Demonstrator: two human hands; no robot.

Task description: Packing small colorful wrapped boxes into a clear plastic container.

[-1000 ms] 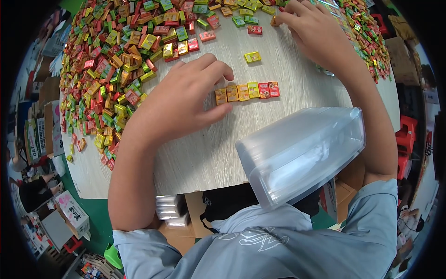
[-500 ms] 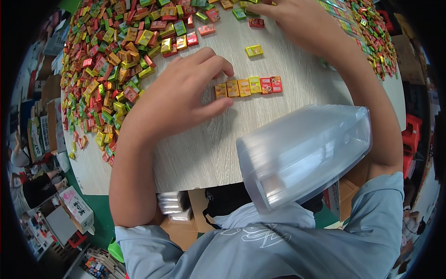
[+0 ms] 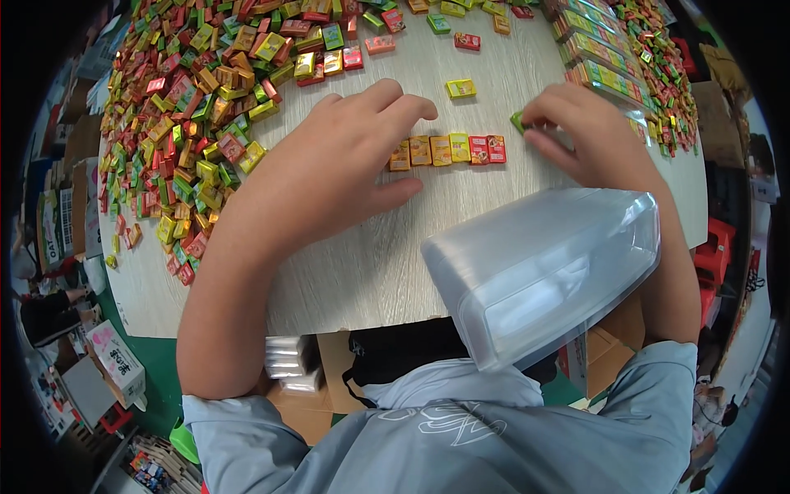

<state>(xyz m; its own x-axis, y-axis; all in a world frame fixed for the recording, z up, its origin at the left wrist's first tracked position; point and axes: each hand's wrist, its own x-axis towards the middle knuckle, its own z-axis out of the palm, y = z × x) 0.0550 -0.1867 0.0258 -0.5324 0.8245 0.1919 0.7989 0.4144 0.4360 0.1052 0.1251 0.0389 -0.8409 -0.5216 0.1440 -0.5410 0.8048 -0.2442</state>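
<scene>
A short row of small wrapped boxes (image 3: 451, 151) lies on the table, orange and yellow toward the left and red at the right end. My left hand (image 3: 350, 160) curves about the row's left end, thumb and fingers apart, and partly hides that end; I see nothing gripped in it. To the right of the row, my right hand (image 3: 588, 136) pinches a small green box (image 3: 518, 122), mostly covered by the fingers. Beyond the row sit a single yellow box (image 3: 462, 88) and a red box (image 3: 467, 40).
A large heap of loose small boxes (image 3: 177, 156) covers the table's left side. Clear trays filled with boxes (image 3: 605, 76) stand at the far right, beside another heap (image 3: 666, 90). Nested clear plastic containers (image 3: 551, 267) lean near my right forearm, over the table's front edge.
My right hand has come back from the far boxes toward the row's right end, bringing a green box. The left hand stays around the row's left end. The view has shifted slightly.
</scene>
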